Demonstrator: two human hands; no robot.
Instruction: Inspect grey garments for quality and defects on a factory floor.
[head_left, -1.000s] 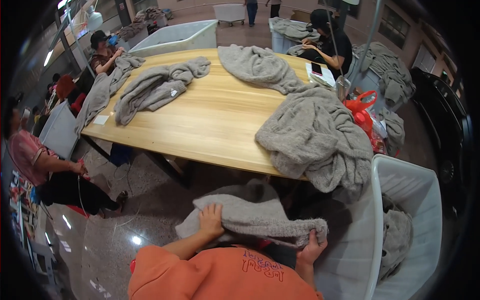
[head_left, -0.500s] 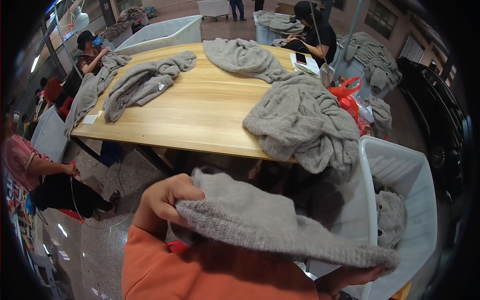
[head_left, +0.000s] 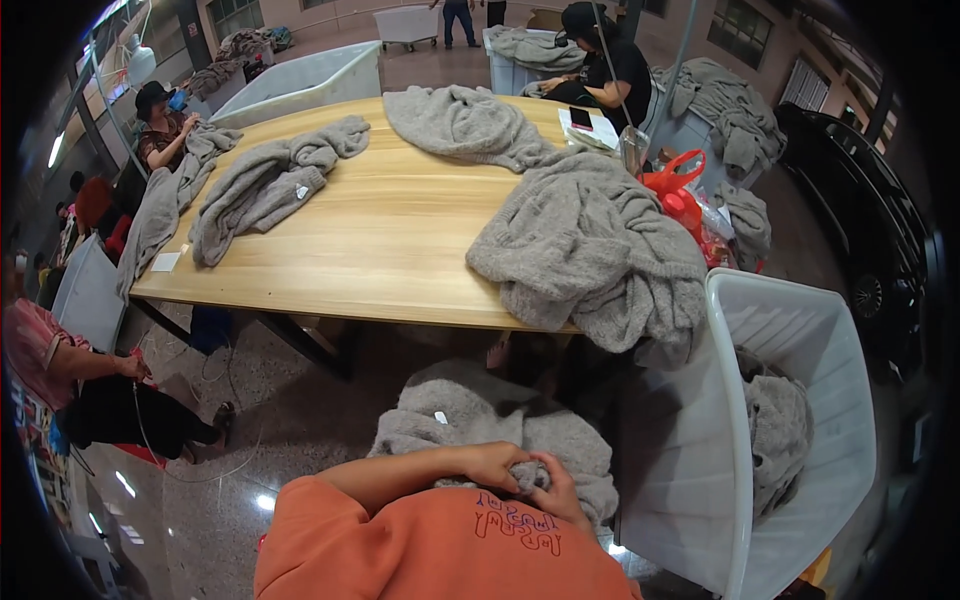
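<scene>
The single view sits on my head and looks steeply down over my orange-shirted chest, close enough that my left hand point(head_left: 497, 463) and right hand point(head_left: 556, 489) fill the lower middle. It faces forward across the long pale wooden table point(head_left: 380, 240), whose straight edges bow toward the dark round rim. The white plastic laundry bin point(head_left: 790, 330) lies at my right; the far room seems too warped to judge.

Both hands met at the person's chest: the left hand point(head_left: 497, 463) and right hand point(head_left: 555, 490) gripped a bunched grey knitted garment point(head_left: 470, 420) lying on the lap. Ahead stood a wooden table point(head_left: 370, 240) strewn with grey sweaters; a white plastic bin point(head_left: 800, 330) stood just right.
</scene>
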